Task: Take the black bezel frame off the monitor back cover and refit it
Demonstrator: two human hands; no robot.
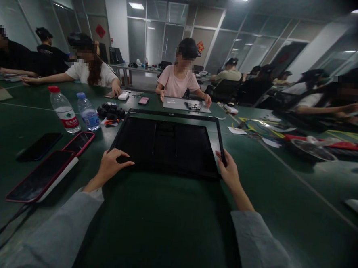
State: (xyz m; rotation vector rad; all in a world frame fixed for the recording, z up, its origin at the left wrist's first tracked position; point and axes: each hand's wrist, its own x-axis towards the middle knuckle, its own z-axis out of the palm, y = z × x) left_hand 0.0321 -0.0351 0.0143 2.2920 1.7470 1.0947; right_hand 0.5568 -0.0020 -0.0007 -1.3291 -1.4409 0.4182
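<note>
A black monitor bezel (195, 117), a thin open rectangle, is tilted up with its far bar above the table. Within its outline shows a black plastic monitor back cover (136, 139) with a recessed strip in the middle. My left hand (110, 165) is curled at the near left corner, thumb and forefinger round the edge with a gap between their tips. My right hand (230, 172) grips the right bar of the bezel, fingers on its outer side. The bezel's near bar cannot be told apart from the dark cover.
On the left of the green table (161, 230) are a red-capped bottle (65, 113), a blue-capped bottle (88, 114) and several phones (43, 174). Orange-handled pliers (111, 122) lie behind. Opposite, a person in pink (182, 79) handles a grey panel (177, 103). Cables (258, 124) and a bowl (311, 150) are right.
</note>
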